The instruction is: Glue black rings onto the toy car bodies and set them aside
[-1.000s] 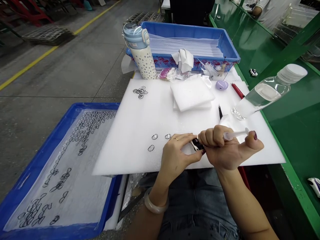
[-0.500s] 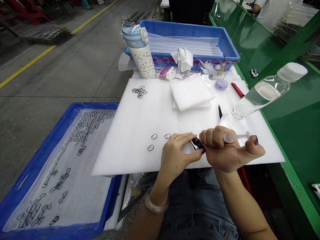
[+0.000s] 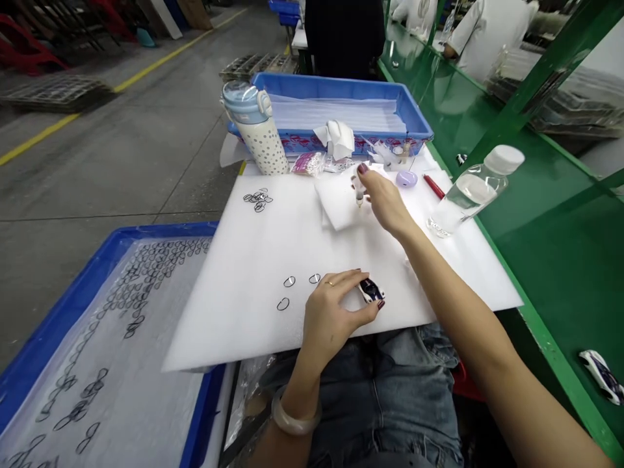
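We see our left hand (image 3: 336,312) resting low on a white foam sheet (image 3: 273,260) laid across the counter, its thumb and fingers pinching a small dark-and-white toy car (image 3: 371,290); most of the car's body is hidden under the fingers, so only its front end shows. Our right hand (image 3: 385,198) reaches far forward over a stack of white foam pads (image 3: 338,201), fingers closed around a small clear dropper (image 3: 359,190) that points downward; its tip is blurred and we cannot tell whether it touches the pad. Three thin black rings (image 3: 289,281) lie on the sheet just left of our left hand, and a small pile of rings (image 3: 257,197) sits farther up. At lower left a blue tray (image 3: 92,273) holds many more scattered rings, its near end cut off by the frame edge. A dotted flask (image 3: 254,130) with a pale blue lid stands at the far edge, beside a second blue tray (image 3: 412,120) stacked with clear sheets. A crumpled white tissue (image 3: 336,138) hangs over that tray's rim. A clear bottle (image 3: 470,195) with a white cap stands to the right, near a red pen (image 3: 433,186) and a small lilac object (image 3: 406,179) we cannot identify. Another toy car (image 3: 602,374) lies on the green bench at the right, partly cut off. A person in white (image 3: 482,32) works in the background, mostly out of view.
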`<move>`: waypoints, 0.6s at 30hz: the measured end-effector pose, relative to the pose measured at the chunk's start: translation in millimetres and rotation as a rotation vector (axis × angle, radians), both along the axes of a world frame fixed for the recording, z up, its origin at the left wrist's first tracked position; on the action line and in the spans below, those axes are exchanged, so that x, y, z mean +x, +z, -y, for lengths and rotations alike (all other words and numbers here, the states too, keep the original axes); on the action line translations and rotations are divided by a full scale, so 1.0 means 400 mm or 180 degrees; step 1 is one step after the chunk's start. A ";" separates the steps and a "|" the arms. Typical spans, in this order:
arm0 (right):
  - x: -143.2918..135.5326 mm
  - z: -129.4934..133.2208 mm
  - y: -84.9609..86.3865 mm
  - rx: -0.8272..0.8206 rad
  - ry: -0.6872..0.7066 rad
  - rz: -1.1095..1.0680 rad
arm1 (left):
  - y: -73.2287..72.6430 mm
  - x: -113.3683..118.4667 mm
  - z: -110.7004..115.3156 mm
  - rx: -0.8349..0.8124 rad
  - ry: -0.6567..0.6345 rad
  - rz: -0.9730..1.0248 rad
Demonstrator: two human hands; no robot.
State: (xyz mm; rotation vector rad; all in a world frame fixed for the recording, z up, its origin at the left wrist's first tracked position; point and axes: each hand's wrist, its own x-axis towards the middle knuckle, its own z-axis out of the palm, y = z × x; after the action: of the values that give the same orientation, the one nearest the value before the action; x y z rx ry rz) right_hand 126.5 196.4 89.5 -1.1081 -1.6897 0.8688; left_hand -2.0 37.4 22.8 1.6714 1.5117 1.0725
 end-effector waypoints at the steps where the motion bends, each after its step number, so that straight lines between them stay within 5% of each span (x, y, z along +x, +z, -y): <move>1: 0.027 -0.003 -0.007 0.0124 -0.0210 0.0271 | 0.000 0.000 0.000 0.0000 -0.0017 -0.0016; 5: 0.143 0.026 -0.053 0.0289 -0.1406 0.1772 | -0.002 0.000 -0.002 0.0090 -0.0085 -0.0049; 8: 0.178 0.044 -0.093 0.0053 -0.1494 0.2173 | -0.003 -0.001 -0.001 0.0126 -0.0064 -0.0092; 13: 0.150 0.070 -0.056 0.0445 -0.1470 0.1846 | -0.007 -0.001 0.011 0.0217 -0.0084 -0.0208; 18: 0.123 0.163 0.013 0.1379 -0.1113 -0.0116 | -0.011 -0.002 0.011 0.0272 -0.0063 -0.0229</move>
State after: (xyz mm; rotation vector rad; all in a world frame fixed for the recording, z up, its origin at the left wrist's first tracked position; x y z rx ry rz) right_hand 175.8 131.4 94.7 -1.0327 -1.4983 0.2815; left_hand -2.9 32.8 18.3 1.7972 1.5098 1.0909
